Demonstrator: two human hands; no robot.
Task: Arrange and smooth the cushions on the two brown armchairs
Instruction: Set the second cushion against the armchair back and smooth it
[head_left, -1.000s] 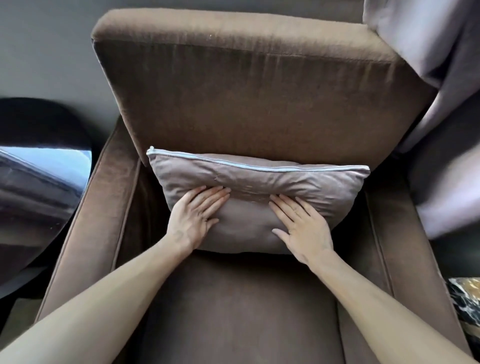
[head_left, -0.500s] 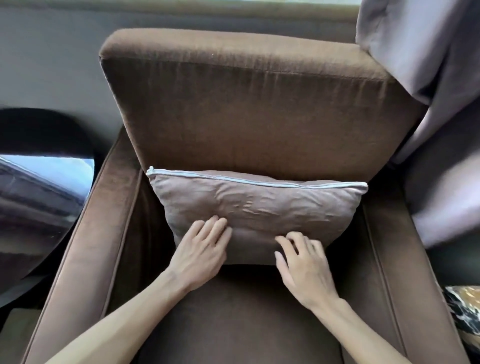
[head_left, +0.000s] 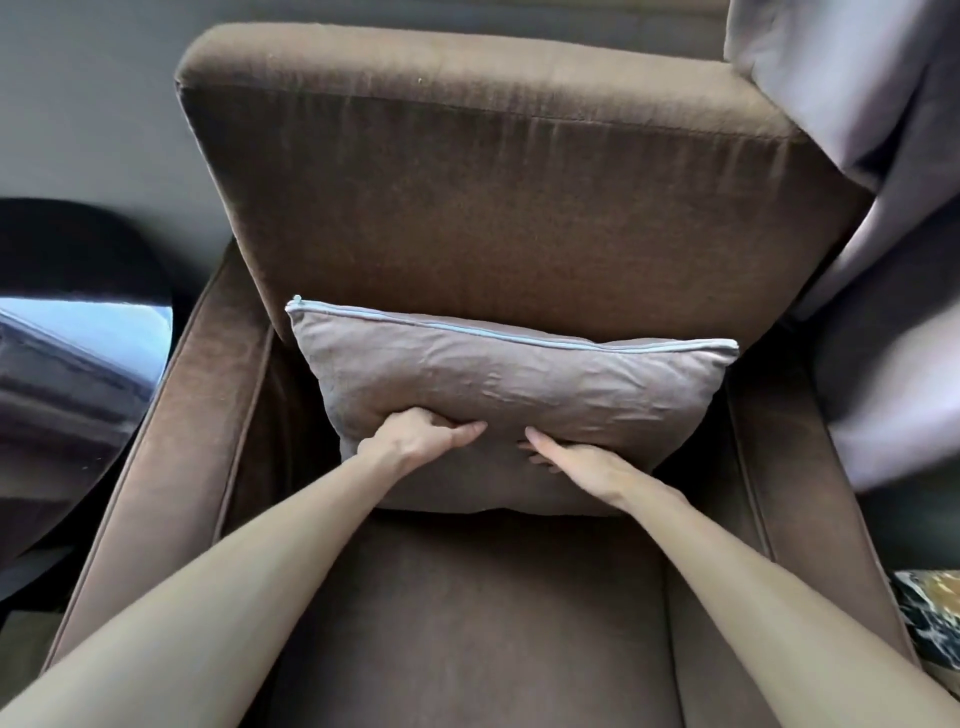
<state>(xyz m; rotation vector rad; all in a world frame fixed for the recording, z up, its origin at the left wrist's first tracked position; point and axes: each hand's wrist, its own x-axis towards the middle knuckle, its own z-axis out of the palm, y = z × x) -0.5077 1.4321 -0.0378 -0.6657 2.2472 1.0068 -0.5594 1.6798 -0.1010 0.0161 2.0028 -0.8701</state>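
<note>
so, cushion (head_left: 519, 374) mid-fluff

taupe cushion leans against the back of the armchair (head_left: 493, 208), centre frame, zip edge up. left hand (head_left: 415, 439) grips a fold at its lower middle, probably to plump the filling. right hand (head_left: 576, 460) just beside is dug into the crease, can't tell if it's gripping. face is wrinkly, so smoothing isn't done imo.

Soft daylight is being cast from two o'clock. Sky glare is being mirrored on the tabletop (head_left: 78, 358) at nine o'clock, and the curtain (head_left: 893, 322) is being blurred.
</note>
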